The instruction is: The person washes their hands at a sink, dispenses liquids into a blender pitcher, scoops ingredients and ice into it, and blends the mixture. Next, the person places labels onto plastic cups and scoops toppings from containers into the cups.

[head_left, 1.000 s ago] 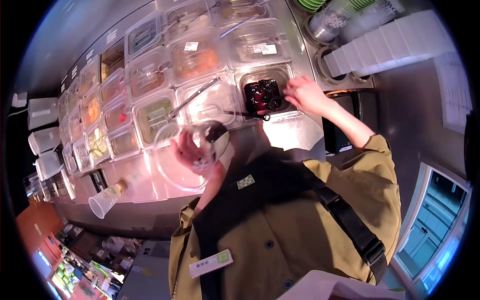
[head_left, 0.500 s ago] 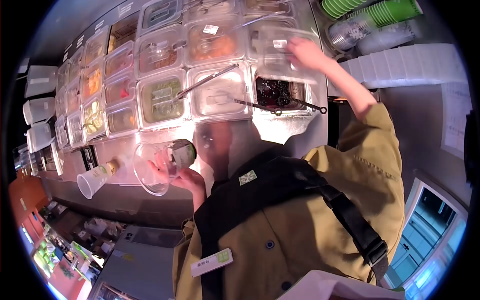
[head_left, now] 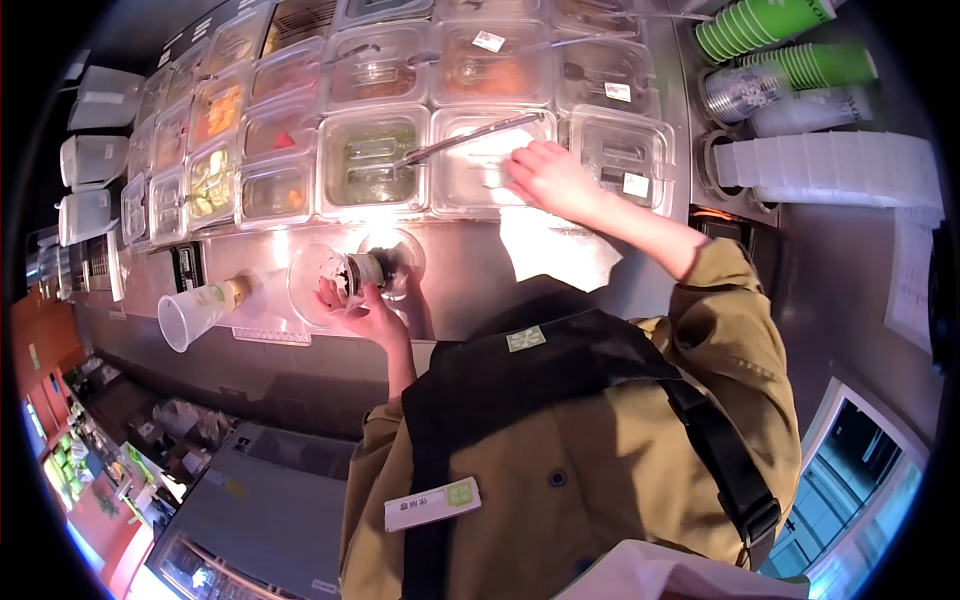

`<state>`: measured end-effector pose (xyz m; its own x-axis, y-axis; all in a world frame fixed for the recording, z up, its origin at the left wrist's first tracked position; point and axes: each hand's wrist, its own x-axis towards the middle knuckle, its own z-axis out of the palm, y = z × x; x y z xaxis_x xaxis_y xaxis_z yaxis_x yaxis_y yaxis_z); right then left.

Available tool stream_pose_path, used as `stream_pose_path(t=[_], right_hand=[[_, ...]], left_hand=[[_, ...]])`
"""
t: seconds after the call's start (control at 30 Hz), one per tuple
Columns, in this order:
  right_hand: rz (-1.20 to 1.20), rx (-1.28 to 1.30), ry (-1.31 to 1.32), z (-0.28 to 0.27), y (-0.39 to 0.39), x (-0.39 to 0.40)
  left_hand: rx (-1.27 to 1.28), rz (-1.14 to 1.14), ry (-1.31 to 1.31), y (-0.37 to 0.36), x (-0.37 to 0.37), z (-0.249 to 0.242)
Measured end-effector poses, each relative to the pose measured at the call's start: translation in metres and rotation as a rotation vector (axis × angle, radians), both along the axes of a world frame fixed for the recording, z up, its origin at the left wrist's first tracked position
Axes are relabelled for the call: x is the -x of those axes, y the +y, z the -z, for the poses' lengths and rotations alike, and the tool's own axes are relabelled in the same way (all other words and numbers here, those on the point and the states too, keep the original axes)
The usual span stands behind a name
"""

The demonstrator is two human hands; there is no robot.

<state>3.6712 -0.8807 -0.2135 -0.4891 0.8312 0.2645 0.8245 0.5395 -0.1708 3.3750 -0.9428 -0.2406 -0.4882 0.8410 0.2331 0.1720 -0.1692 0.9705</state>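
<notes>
My left hand [head_left: 372, 318] is wrapped round a clear cup [head_left: 306, 283] tilted on its side above the counter's front edge, with dark contents near its base. My right hand [head_left: 552, 182] is over the clear lid of a pale-filled container [head_left: 455, 190], its fingers bent together at the lid; what they grip is hidden beneath them. To the right of it, a container [head_left: 620, 150] has its labelled lid on. Long metal tongs [head_left: 470, 138] lie across the lids of the green-filled and pale-filled containers.
Rows of lidded containers [head_left: 375, 155] line the far side of the steel counter [head_left: 460, 270]. A printed cup [head_left: 195, 312] lies tilted at the left. Green cups [head_left: 765, 25] and a long stack of white lids or cups [head_left: 830, 160] are at the right.
The lid my right hand held is now on the dark-filled container. That hand has moved left to the neighbouring lid. My left hand's cup is now tilted differently, and the view has shifted.
</notes>
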Motion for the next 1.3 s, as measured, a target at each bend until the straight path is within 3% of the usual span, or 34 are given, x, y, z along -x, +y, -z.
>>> stream_pose_path(t=[0.1,0.23,0.47,0.6,0.7,0.8,0.83,0.93,1.1,1.2,1.3], right_hand=[[0.1,0.053,-0.088,0.023,0.015,0.007],[0.014,0.088,-0.003,0.007,0.02,-0.005],[0.316,-0.058,-0.207,0.011,0.055,-0.044],[0.38,-0.247,-0.039,-0.02,0.028,-0.051],[0.347,0.091,-0.19,-0.051,-0.044,-0.039],[0.326,0.381,-0.206,-0.035,-0.081,-0.039],[0.382,0.52,-0.208,-0.03,-0.084,-0.037],[0.237,0.265,0.03,-0.022,-0.082,-0.036],[0.173,0.186,0.023,-0.029,-0.076,-0.031],[0.167,0.256,0.178,-0.022,-0.076,-0.032],[0.578,0.834,0.861,-0.004,-0.073,-0.036]], left_hand=[[-0.019,0.006,-0.027,0.002,0.008,0.002],[-0.031,0.046,0.008,0.0,0.006,0.0],[-0.027,0.182,0.021,-0.004,-0.014,-0.005],[-0.017,0.26,0.032,-0.006,-0.019,-0.003],[0.091,0.263,-0.005,-0.008,-0.023,-0.008],[0.166,0.295,-0.04,-0.008,-0.03,-0.012],[0.149,0.337,0.106,-0.006,-0.028,-0.012],[0.163,0.311,0.033,-0.006,-0.034,-0.018],[0.136,0.274,0.398,-0.007,-0.027,-0.024],[0.175,0.277,0.482,-0.008,-0.024,-0.028],[0.177,0.264,0.601,-0.008,-0.021,-0.029]])
